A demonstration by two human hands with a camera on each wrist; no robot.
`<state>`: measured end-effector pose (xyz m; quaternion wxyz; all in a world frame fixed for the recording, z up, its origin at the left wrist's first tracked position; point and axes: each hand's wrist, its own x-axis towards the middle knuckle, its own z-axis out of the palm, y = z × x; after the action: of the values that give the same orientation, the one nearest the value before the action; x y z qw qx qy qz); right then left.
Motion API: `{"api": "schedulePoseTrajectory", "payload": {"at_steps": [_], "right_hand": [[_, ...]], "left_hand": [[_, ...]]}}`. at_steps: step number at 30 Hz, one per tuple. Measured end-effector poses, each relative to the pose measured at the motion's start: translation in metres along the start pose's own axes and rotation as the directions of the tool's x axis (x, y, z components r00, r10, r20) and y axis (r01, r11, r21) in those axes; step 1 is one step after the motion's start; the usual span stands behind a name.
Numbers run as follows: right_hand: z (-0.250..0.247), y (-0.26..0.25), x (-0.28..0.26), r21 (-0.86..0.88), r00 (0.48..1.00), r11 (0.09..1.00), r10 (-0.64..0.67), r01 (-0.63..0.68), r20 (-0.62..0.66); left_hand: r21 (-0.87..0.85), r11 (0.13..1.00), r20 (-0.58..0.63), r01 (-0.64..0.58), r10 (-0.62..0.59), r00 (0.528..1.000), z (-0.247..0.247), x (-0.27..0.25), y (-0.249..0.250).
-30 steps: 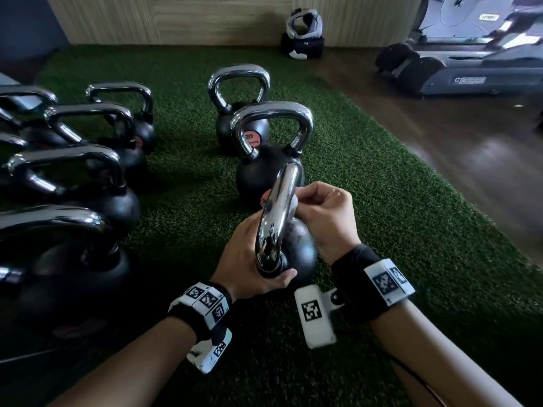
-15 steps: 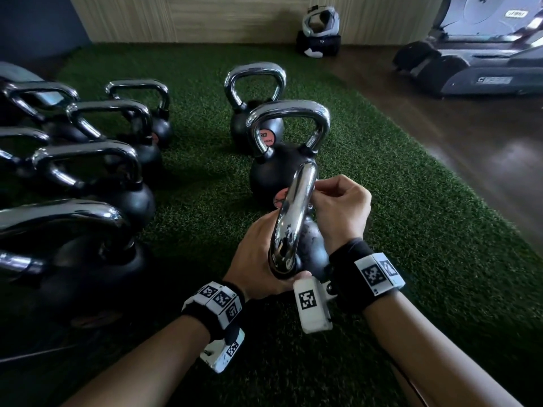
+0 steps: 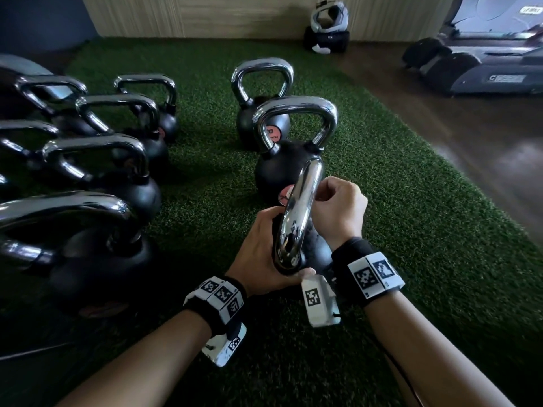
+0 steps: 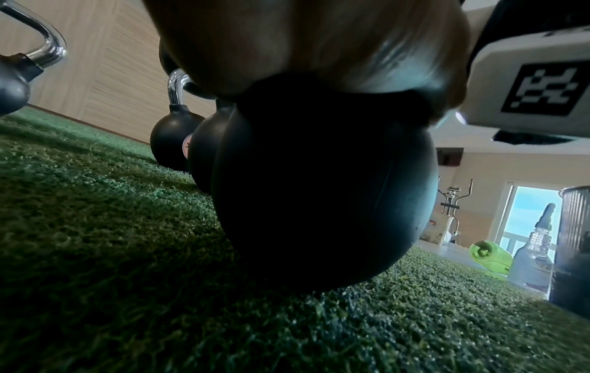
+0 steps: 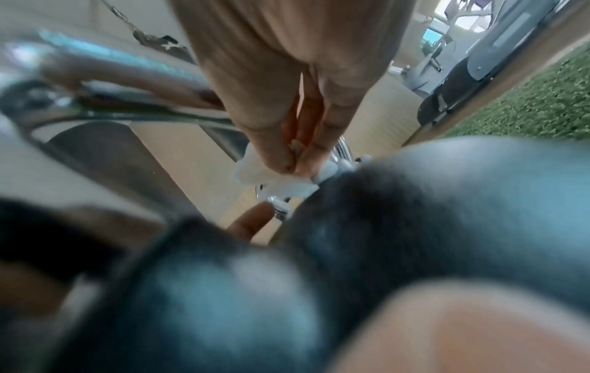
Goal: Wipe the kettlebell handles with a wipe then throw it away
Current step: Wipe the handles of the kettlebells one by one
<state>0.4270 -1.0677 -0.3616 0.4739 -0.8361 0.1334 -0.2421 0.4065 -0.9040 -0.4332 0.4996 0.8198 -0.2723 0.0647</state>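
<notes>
The nearest kettlebell stands on the green turf, its chrome handle (image 3: 299, 212) seen edge-on above a black body (image 4: 319, 189). My left hand (image 3: 258, 251) grips it from the left at the near base of the handle, with the thumb curled under. My right hand (image 3: 338, 210) is curled at the handle's right side near its top. In the right wrist view, the fingers of that hand (image 5: 287, 75) pinch a crumpled white wipe (image 5: 271, 176) against the chrome where the handle meets the body.
Two more kettlebells (image 3: 282, 171) (image 3: 261, 83) stand in line beyond it, and a row of larger ones (image 3: 97, 171) fills the left. Wood floor (image 3: 470, 157) and a treadmill (image 3: 484, 69) lie to the right. A spray bottle (image 4: 536, 255) and a dark ribbed bin (image 4: 574, 239) stand nearby.
Both hands keep their hold on the same kettlebell. The right hand has shifted only slightly along the handle, and the head view has drifted a little.
</notes>
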Motion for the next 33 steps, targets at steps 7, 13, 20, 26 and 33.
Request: {"api": "schedulePoseTrajectory", "payload": {"at_steps": [7, 13, 20, 26, 33], "right_hand": [[-0.037, 0.036, 0.002, 0.189, 0.985, 0.969, 0.146, -0.161, 0.088], [-0.024, 0.054, 0.028, 0.174, 0.946, 0.953, 0.201, -0.250, 0.256], [-0.018, 0.038, 0.039, 0.287, 0.760, 0.928, -0.004, -0.240, 0.650], [-0.011, 0.044, 0.040, 0.117, 0.827, 0.992, -0.024, -0.051, 0.561], [-0.034, 0.068, 0.017, 0.096, 0.941, 0.991, 0.054, -0.090, 0.334]], "left_hand": [[-0.064, 0.987, 0.332, 0.145, -0.116, 0.936, -0.036, 0.009, 0.019], [-0.062, 0.989, 0.080, 0.136, -0.131, 0.988, -0.041, -0.001, 0.087], [0.184, 0.975, -0.088, 0.124, -0.109, 0.990, -0.026, 0.003, 0.098], [0.075, 0.995, 0.029, 0.062, -0.064, 0.998, -0.034, 0.006, 0.100], [0.280, 0.960, 0.367, -0.017, -0.090, 0.926, -0.073, 0.050, 0.078]]}}
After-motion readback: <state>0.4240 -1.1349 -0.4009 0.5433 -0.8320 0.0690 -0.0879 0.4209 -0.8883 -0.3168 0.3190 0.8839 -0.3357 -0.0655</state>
